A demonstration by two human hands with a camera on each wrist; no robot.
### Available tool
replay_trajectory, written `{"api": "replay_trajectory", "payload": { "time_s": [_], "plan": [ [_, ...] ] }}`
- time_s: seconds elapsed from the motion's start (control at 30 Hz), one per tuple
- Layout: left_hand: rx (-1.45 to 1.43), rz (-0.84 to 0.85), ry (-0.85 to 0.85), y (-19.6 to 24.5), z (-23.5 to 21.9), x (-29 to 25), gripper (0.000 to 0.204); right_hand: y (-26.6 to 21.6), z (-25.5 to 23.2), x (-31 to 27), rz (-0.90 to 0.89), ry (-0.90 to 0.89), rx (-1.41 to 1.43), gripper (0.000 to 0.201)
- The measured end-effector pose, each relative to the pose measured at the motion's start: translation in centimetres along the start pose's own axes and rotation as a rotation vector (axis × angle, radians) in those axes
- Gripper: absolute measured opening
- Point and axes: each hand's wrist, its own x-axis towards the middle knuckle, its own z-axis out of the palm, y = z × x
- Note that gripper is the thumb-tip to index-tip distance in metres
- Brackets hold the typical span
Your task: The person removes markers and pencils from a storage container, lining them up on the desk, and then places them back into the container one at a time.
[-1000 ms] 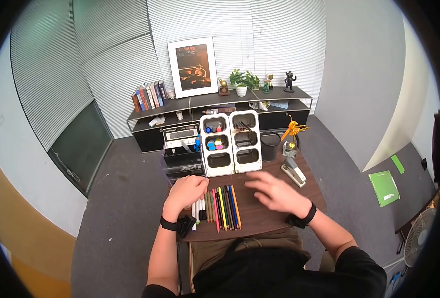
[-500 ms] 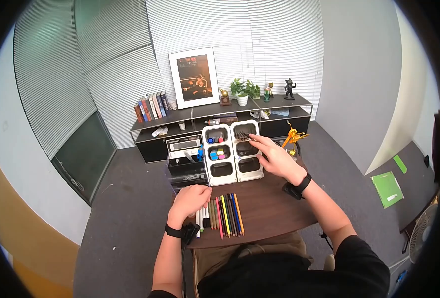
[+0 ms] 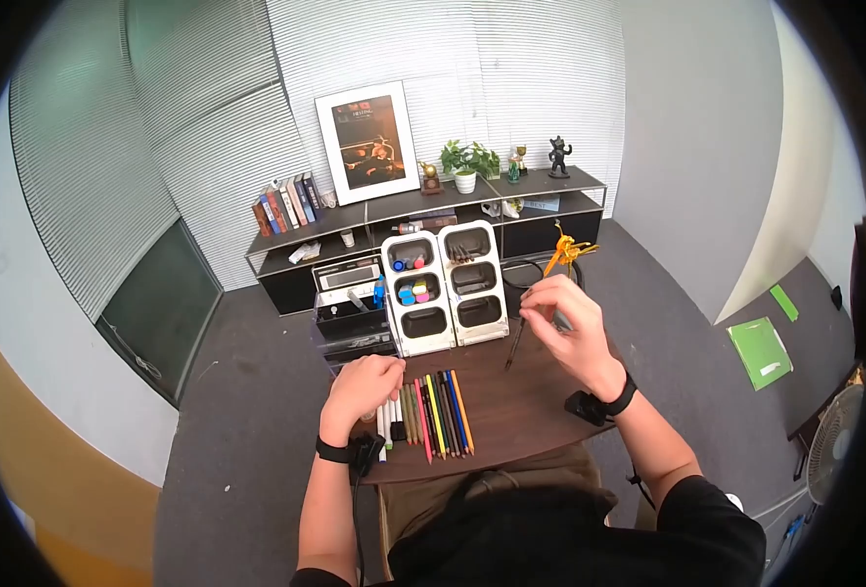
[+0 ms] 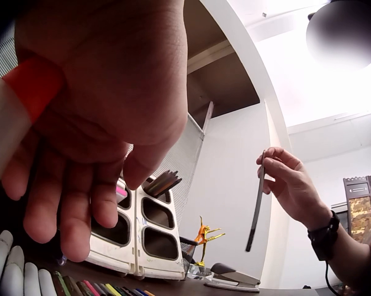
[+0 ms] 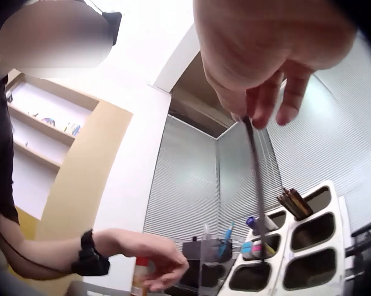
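Note:
My right hand [image 3: 572, 328] pinches a thin dark pencil [image 3: 514, 347] near its upper end; it points downward over the right of the table. In the left wrist view the same pencil [image 4: 256, 203] hangs nearly upright from the fingertips. My left hand [image 3: 363, 386] holds nothing, fingers loosely bent, over the tops of several white markers [image 3: 386, 423]. Beside these lies a row of coloured pencils [image 3: 438, 416]. Behind stands a white organizer [image 3: 428, 347] with tilted compartments. Several dark pencils [image 3: 460, 254] stick out of its upper right compartment; markers and small coloured items sit at left.
A black desk box [image 3: 350, 328] with blue pens stands left of the organizer. At right are an orange figurine [image 3: 568, 249] and a stapler [image 4: 232, 277]. A white tube with a red band [image 4: 34, 86] is close to my left palm. A low cabinet [image 3: 541, 235] stands behind.
My right hand reached to the organizer's upper right compartment, then came back right and nearer with a dark pencil. My left hand has stayed by the white markers.

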Motion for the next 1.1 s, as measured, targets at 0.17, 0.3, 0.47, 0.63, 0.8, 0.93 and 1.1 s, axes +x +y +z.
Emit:
{"api": "replay_trajectory", "payload": {
  "time_s": [0.17, 0.3, 0.47, 0.63, 0.8, 0.93, 1.1],
  "plan": [
    [-0.007, -0.006, -0.009, -0.1, 0.0, 0.1, 0.046, 0.9, 0.9, -0.7, 0.349, -0.165, 0.241, 0.045],
    [-0.032, -0.03, -0.013, -0.3, 0.3, 0.1, 0.046, 3.5, 2.9, -2.4, 0.606, -0.278, 0.382, 0.044],
    [0.0, -0.029, -0.003, -0.1, 0.2, 0.2, 0.044, 5.7, 5.5, -4.7, 0.761, -0.417, 0.343, 0.048],
    [0.02, -0.014, -0.015, 0.1, 0.1, 0.0, 0.04, 6.7, 7.5, -6.5, 0.817, -0.485, 0.325, 0.052],
    [-0.015, -0.037, -0.022, -0.1, 0.2, 0.0, 0.041, 6.9, 8.8, -7.7, 0.804, -0.42, 0.34, 0.058],
    [-0.009, -0.012, -0.019, -0.3, 0.2, 0.1, 0.041, 6.5, 8.8, -7.7, 0.742, -0.375, 0.365, 0.055],
    [-0.013, -0.005, -0.011, -0.4, 0.2, 0.1, 0.04, 6.2, 7.3, -6.5, 0.788, -0.808, 0.358, 0.043]
  ]
}}
